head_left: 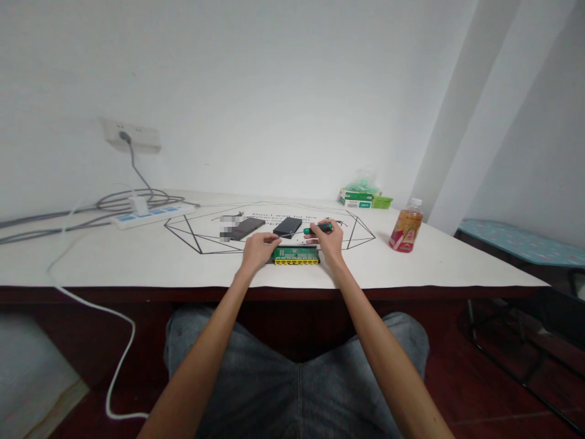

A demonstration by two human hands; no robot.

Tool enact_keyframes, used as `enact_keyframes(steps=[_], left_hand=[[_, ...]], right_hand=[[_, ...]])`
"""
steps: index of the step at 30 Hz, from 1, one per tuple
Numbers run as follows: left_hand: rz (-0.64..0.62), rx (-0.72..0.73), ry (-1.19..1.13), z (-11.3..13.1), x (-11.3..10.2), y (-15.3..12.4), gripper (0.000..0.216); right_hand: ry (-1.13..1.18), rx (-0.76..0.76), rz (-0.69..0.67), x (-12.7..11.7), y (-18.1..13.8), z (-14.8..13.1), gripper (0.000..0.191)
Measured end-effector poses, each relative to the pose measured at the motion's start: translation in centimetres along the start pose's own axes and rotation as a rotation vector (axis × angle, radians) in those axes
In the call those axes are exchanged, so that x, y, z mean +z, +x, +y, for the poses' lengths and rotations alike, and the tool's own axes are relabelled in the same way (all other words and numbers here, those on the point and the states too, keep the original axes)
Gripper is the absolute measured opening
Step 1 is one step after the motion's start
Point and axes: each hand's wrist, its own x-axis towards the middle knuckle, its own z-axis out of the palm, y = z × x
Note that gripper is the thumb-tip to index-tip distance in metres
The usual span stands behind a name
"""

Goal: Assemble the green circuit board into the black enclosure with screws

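My right hand [329, 236] is closed round a screwdriver [319, 228] with a green and black handle. Its thin shaft lies nearly level and points left, towards my left hand. Fingers pinched together, my left hand [260, 250] is at the left end of a green circuit board [295, 253] with a row of yellow-edged ports along its front. The screwdriver's tip is close to the left fingertips; anything small between them is too tiny to make out. The board lies on the table's near part, between both hands.
Behind the hands lie a dark phone-like slab [248, 228] and a black rectangular case [287, 227]. A drink bottle [406, 225] stands to the right. Green boxes [359, 199] sit by the wall. A power strip [148, 216] and cables are at the left of the table [439, 265].
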Motion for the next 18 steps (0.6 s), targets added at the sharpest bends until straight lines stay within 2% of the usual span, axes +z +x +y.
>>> enact_keyframes(steps=[9,18], left_hand=[[-0.001,0.021,0.027,0.1,-0.1,0.0,0.025],[-0.041,-0.047,0.143,-0.4,0.4,1.6,0.025]], right_hand=[[-0.013,0.008,-0.019,0.0,0.0,0.2,0.045],[-0.018,-0.019,0.026,-0.2,0.3,0.4,0.042]])
